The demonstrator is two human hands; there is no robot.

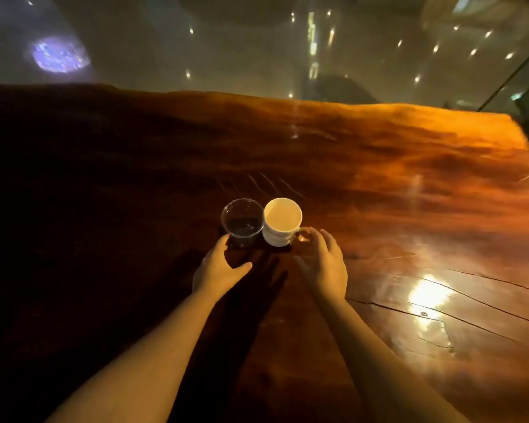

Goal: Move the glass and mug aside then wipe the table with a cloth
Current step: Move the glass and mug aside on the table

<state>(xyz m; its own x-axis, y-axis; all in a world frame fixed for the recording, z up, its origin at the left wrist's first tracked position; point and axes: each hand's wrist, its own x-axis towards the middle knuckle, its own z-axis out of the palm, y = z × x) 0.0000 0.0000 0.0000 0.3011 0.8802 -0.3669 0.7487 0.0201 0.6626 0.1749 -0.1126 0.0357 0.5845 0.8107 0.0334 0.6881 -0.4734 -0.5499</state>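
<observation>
Head view: the left hand has its fingers spread open, fingertips at the base of the glass. The right hand, fingers open and curved, reaches the mug handle; contact is unclear. Both vessels stand touching mid-desk, whose left side is lost in shadow.

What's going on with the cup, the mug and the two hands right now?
Glass: upright, a little dark liquid at the bottom, beside the mug.
Mug: upright, looks empty, handle facing the right hand.
Left hand: open, fingertips at the glass base, not gripping.
Right hand: open, fingers at the mug handle, not gripping.
Table: glossy wood, cracked at right.
</observation>
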